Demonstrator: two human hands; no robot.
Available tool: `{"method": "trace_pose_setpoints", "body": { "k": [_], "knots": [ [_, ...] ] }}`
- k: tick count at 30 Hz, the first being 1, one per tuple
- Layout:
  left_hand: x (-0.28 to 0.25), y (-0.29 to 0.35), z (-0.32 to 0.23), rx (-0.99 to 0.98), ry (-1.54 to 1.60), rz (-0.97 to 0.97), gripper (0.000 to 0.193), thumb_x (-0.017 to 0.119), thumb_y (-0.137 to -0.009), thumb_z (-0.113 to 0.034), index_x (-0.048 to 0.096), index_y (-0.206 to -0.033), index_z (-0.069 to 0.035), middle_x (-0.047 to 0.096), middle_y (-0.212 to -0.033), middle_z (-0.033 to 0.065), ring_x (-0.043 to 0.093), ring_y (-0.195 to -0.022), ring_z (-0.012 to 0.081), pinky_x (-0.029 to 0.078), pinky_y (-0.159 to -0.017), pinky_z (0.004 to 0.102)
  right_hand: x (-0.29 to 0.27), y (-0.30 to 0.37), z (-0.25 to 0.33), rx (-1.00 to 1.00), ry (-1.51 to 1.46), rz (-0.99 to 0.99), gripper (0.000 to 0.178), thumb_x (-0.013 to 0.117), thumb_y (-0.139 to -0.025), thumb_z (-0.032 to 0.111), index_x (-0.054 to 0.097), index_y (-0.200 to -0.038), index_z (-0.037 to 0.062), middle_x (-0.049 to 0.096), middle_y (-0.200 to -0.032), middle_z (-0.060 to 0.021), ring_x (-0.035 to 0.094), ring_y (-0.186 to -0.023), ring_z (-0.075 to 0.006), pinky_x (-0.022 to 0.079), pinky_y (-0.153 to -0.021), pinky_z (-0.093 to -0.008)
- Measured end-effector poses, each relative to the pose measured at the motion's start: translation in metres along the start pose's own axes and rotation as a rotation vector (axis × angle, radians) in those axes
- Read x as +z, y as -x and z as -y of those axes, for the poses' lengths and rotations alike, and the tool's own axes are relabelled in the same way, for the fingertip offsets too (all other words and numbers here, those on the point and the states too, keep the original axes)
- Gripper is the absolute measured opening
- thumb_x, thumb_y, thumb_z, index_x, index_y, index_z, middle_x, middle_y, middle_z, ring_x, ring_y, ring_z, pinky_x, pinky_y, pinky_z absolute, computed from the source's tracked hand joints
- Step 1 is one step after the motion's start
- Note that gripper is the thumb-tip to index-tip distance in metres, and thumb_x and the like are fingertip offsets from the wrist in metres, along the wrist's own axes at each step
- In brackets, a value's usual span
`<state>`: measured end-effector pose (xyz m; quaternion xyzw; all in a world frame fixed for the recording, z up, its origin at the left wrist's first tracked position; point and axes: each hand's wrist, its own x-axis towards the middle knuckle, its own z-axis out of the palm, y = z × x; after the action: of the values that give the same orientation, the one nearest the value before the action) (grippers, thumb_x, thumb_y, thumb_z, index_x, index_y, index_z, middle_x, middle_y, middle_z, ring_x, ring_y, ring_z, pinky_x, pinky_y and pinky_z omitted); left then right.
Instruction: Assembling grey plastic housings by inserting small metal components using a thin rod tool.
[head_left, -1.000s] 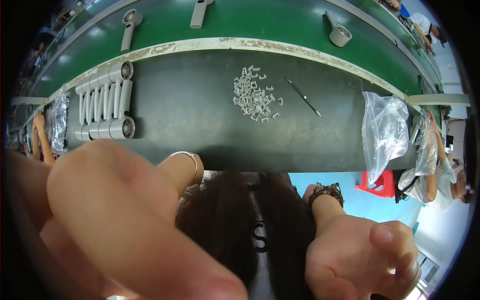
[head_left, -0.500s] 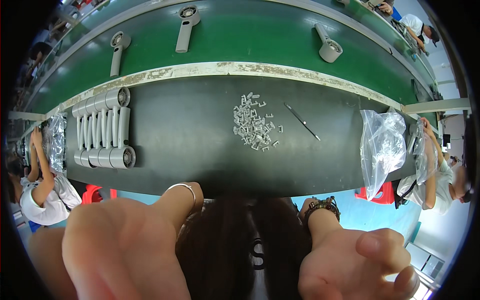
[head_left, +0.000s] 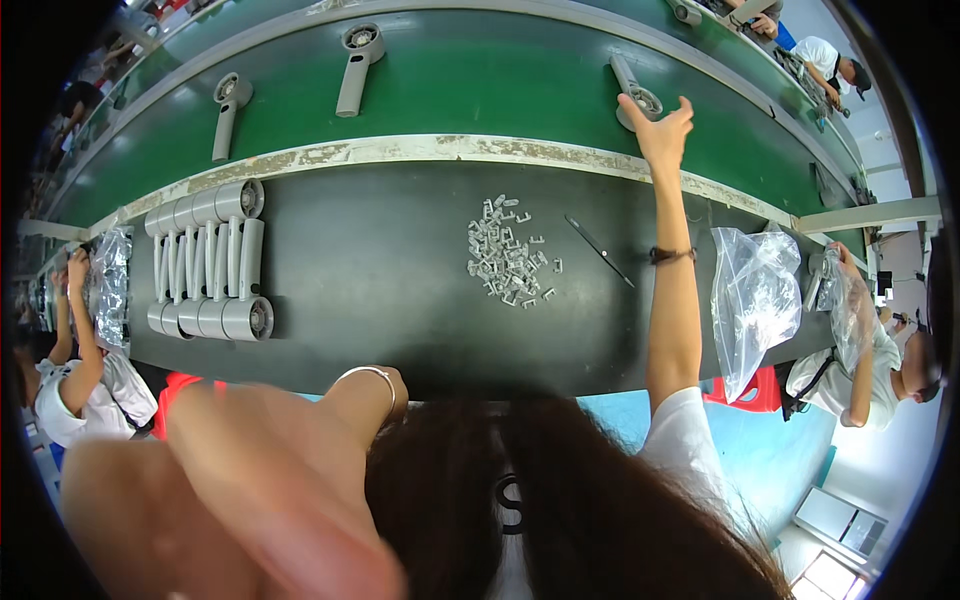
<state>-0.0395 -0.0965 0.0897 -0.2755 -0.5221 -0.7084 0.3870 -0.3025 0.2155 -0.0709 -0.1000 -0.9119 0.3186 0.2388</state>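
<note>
My right hand [head_left: 662, 135] reaches over the green belt with thumb and fingers spread apart. Right beside it lies a grey handheld fan [head_left: 624, 72], its round head partly behind the thumb; whether they touch I cannot tell. Close and blurred at the lower left is my left hand [head_left: 270, 490], its fingers smeared. On the dark table lie a loose pile of small clear plastic clips [head_left: 500, 255] and thin black tweezers [head_left: 600, 250]. At the left, several grey fans [head_left: 210, 260] are stacked in a row, with round heads at both ends.
Two more fans, a left one [head_left: 226, 115] and a middle one [head_left: 357, 70], lie on the belt [head_left: 480, 80] beyond a worn white rail [head_left: 440, 148]. A clear plastic bag [head_left: 755, 300] sits at the table's right. Other people work at both sides, near red stools [head_left: 745, 390].
My right hand has gone from the lower right out over the belt, beside the fan. The belt's fans have shifted slightly left. My left hand has moved and blurred.
</note>
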Motion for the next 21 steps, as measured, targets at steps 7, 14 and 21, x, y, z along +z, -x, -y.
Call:
{"method": "trace_pose_setpoints", "body": {
  "k": [7, 14, 21],
  "knots": [
    [-0.007, -0.008, -0.008, 0.029, 0.072, 0.058, 0.062, 0.053, -0.070, -0.008, 0.043, -0.131, -0.004, 0.037, -0.135, 0.0248, 0.040, -0.124, 0.0329, 0.037, -0.097, 0.0435, -0.003, 0.006, -0.001, -0.039, -0.350, 0.060, 0.088, 0.082, -0.065, 0.038, 0.034, -0.125, -0.0038, 0.060, -0.103, -0.0206, 0.062, -0.090, -0.0297, 0.048, -0.082, -0.0377],
    [0.030, -0.030, 0.004, -0.087, -0.689, 0.432, 0.062, 0.061, -0.075, -0.018, 0.042, -0.132, -0.002, 0.049, -0.128, 0.0205, 0.046, -0.120, 0.0296, 0.034, -0.101, 0.0397, -0.096, 0.083, 0.092, -0.164, -1.123, 0.818, 0.080, 0.079, -0.067, 0.035, 0.045, -0.127, -0.0048, 0.055, -0.120, -0.0122, 0.052, -0.112, -0.0204, 0.038, -0.099, -0.0331],
    [0.017, 0.032, 0.086, -1.136, -0.014, 0.655, 0.040, 0.067, -0.083, -0.020, 0.049, -0.114, 0.000, 0.063, -0.085, 0.0092, 0.062, -0.074, 0.0141, 0.050, -0.065, 0.0271, -0.100, 0.132, 0.101, -0.205, -1.330, 0.860, 0.066, 0.065, -0.083, 0.040, 0.042, -0.134, 0.0052, 0.052, -0.125, -0.0082, 0.048, -0.118, -0.0191, 0.035, -0.101, -0.0339]
  ]
}}
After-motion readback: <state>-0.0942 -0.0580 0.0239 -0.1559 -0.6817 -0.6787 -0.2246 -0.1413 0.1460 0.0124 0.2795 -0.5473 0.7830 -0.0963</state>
